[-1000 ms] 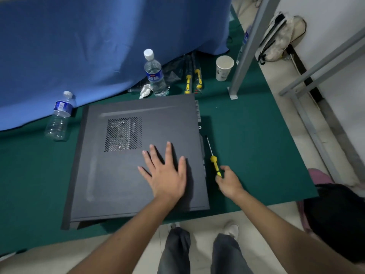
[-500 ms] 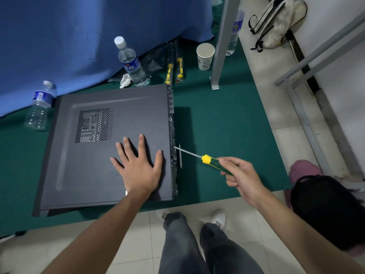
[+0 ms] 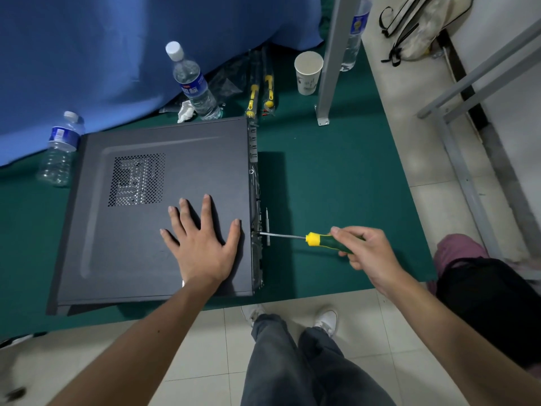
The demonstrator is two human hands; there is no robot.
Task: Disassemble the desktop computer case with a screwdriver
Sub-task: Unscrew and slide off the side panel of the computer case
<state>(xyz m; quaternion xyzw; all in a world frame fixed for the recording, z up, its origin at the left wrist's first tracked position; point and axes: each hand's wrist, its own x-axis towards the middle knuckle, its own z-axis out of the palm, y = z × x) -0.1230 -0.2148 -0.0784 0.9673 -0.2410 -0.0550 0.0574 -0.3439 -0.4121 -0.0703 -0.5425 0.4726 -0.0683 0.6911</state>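
Observation:
A dark grey desktop computer case (image 3: 140,230) lies on its side on a green mat, its vented side panel facing up. My left hand (image 3: 202,244) rests flat on the panel near its right edge, fingers spread. My right hand (image 3: 366,253) grips the green handle of a yellow-collared screwdriver (image 3: 314,239). The shaft points left, and its tip meets the case's rear edge (image 3: 255,232) just right of my left thumb. A loose metal bit (image 3: 267,227) lies on the mat beside that edge.
Two water bottles (image 3: 193,83) (image 3: 60,148) stand behind and left of the case, before a blue cloth. Two packaged screwdrivers (image 3: 260,95), a paper cup (image 3: 308,72) and a grey metal post (image 3: 330,63) are behind. A dark bag (image 3: 486,306) sits at right, my legs below.
My right hand lifted the screwdriver off the mat, turned it to point left and brought its tip to the case's rear edge. The left hand stayed flat on the panel.

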